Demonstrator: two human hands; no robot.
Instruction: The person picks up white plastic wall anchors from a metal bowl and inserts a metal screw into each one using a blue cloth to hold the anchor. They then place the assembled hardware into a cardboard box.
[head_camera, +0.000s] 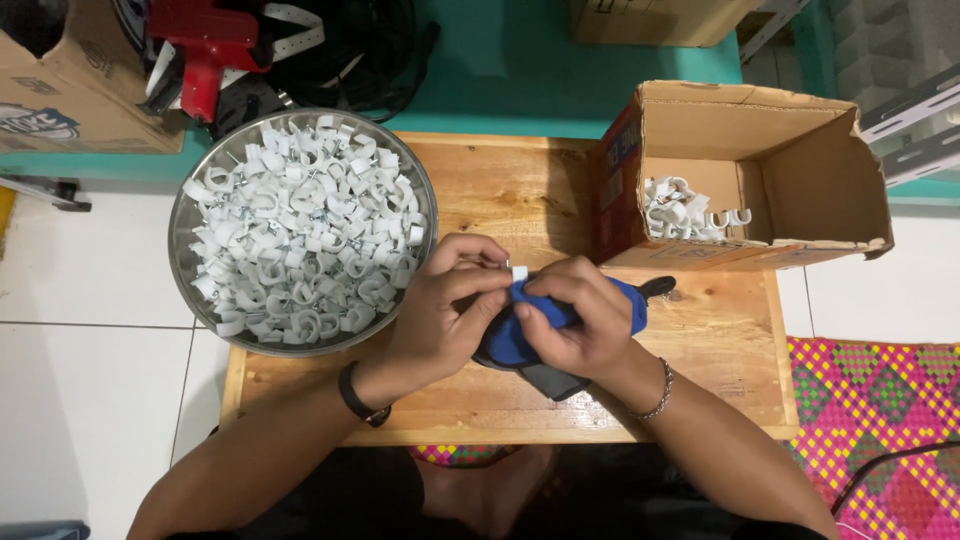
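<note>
1. Head view: a small white plastic cable clip (520, 272) is pinched over the low wooden table (700, 330), between the two hands.
2. Much is judged left: the round metal bowl (190, 215) is heaped with white clips, while few lie in the open cardboard box (780, 130).
3. The left hand (440, 315) is curled, its fingertips pressed on the clip.
4. The right hand (585, 320) is closed around a blue-handled tool (510, 335).

Shiny metal bowl (190, 215), white plastic clips (300, 235), bare wood table (720, 340), matt cardboard box (800, 150).
</note>
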